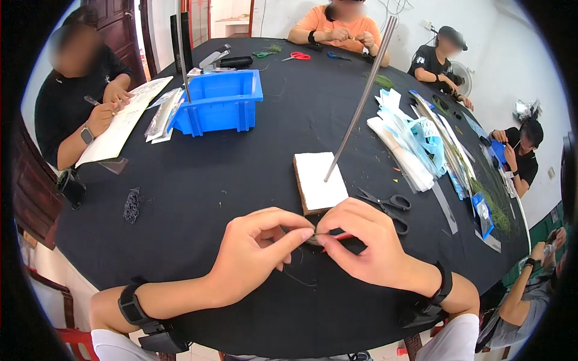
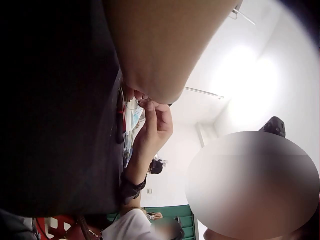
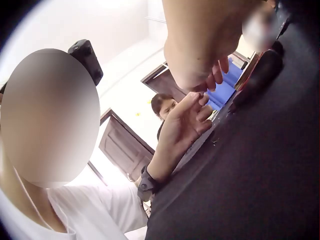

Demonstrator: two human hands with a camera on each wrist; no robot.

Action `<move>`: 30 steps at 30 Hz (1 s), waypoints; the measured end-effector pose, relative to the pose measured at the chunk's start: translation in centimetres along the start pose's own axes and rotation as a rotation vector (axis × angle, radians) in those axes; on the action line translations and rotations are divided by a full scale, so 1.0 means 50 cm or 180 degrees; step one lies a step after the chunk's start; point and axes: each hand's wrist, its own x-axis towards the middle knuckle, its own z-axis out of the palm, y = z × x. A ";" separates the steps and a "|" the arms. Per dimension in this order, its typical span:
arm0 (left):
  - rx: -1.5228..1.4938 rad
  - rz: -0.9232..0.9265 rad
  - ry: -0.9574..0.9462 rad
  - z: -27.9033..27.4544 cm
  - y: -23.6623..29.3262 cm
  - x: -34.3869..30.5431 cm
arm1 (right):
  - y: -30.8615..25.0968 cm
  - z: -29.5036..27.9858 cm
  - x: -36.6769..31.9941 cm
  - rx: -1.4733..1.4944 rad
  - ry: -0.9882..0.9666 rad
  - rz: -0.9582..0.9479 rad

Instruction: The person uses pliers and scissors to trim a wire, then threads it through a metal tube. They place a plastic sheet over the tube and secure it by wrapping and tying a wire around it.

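Left hand, right hand pinching fine dark strand, 6 o'clock of white-topped block; likely light, limp; grip ends.

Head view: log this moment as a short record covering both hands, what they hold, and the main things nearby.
Left hand: pinching with thumb and index finger
Right hand: pinching close to the left fingertips
Held: thin item at the fingertips, too small to identify
Beyond the hands: white-topped block with a metal rod rising from it at a slant
Beside the block: black scissors, to its right
Farther left: blue bin
Surface: table under black cloth
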 end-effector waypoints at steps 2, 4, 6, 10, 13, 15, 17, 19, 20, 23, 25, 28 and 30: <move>-0.0161 -0.0018 0.0088 -0.002 0.007 0.001 | -0.002 -0.001 -0.001 0.0093 -0.0003 0.0179; -0.0162 0.0076 0.0185 -0.007 0.014 0.002 | 0.003 -0.008 -0.008 0.0150 -0.0016 0.0343; -0.0102 0.0172 0.0243 -0.013 0.010 0.006 | 0.005 -0.022 -0.008 -0.0055 -0.0059 0.0312; 0.0389 0.0218 0.0384 -0.025 0.008 0.011 | 0.012 -0.053 -0.005 0.0014 -0.0102 0.0484; 0.1513 0.0766 0.0813 -0.026 -0.006 0.019 | 0.012 -0.080 -0.003 0.0312 -0.0255 0.0723; 0.2407 0.1122 0.1018 -0.028 -0.005 0.021 | 0.008 -0.092 0.000 0.0544 -0.0391 0.0946; 0.3215 0.2124 0.1227 -0.023 0.015 0.028 | 0.004 -0.094 0.001 0.0773 -0.0426 0.1099; 0.2920 0.2524 0.0450 -0.023 0.034 0.028 | -0.003 -0.091 0.004 0.0969 -0.0519 0.1172; 0.2507 0.2617 0.0332 -0.007 0.035 0.027 | -0.007 -0.089 0.005 0.1045 -0.0594 0.1171; 0.2381 0.2628 -0.0082 0.014 0.038 0.026 | -0.019 -0.080 0.009 0.0552 -0.0625 0.0737; 0.2436 0.2532 -0.0061 0.013 0.032 0.028 | -0.024 -0.079 0.013 -0.0191 -0.0567 0.0118; 0.2401 0.2477 -0.0135 0.010 0.026 0.031 | -0.015 -0.079 0.014 -0.1264 -0.0506 -0.0867; 0.2319 0.2485 -0.0157 0.013 0.026 0.032 | -0.018 -0.083 0.016 -0.1397 -0.0534 -0.0966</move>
